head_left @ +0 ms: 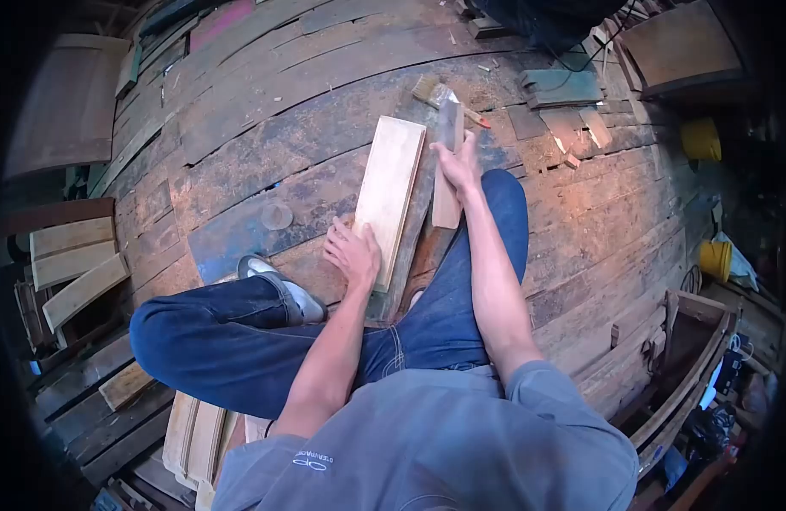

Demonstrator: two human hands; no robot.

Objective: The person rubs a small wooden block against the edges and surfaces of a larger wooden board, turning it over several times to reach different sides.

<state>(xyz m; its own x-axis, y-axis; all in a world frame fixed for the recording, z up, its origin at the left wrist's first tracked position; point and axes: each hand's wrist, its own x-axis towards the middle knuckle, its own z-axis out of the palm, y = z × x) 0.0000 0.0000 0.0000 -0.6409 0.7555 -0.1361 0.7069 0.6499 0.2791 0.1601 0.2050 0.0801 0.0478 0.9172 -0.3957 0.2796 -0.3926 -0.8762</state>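
Note:
A pale, flat wooden board (391,170) lies lengthwise in front of me, between my bent legs. My left hand (355,253) is at its near left edge, thumb on the top face and fingers along the side, holding it. To the right of the board, my right hand (461,163) is closed around a long wooden block (446,204) with a grey far end. The block is tilted, its near end close to my right thigh. Just beyond that hand lies a paint brush (435,92) with pale bristles, partly hidden by the block.
Worn planks with sawdust form the floor (265,170). A small round clear object (277,216) lies left of the board. Cut boards (73,247) are piled at left, more (197,434) behind my left leg. A green wooden piece (563,88) and yellow containers (701,139) are at right.

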